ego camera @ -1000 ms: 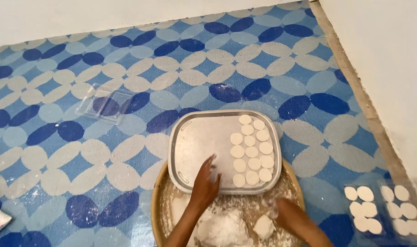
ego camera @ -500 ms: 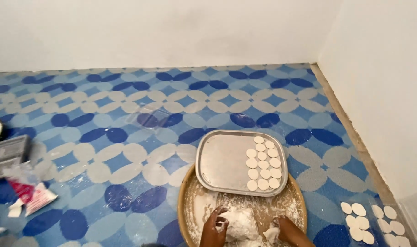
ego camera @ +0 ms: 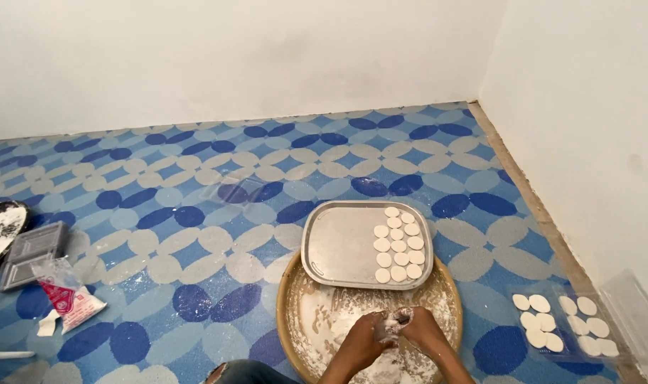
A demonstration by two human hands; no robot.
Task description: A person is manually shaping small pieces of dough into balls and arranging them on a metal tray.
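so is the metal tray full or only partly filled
Partly filled: the metal tray holds white dough discs in two rows along its right side only; the rest is bare.

Left hand (ego camera: 370, 338), right hand (ego camera: 422, 328), fingertips together

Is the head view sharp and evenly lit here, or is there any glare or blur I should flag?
Head view: soft, even light, no hard shadows; faint sheen on the metal tray; hands slightly soft and cut by the bottom edge; floor lines bow a little toward the edges.
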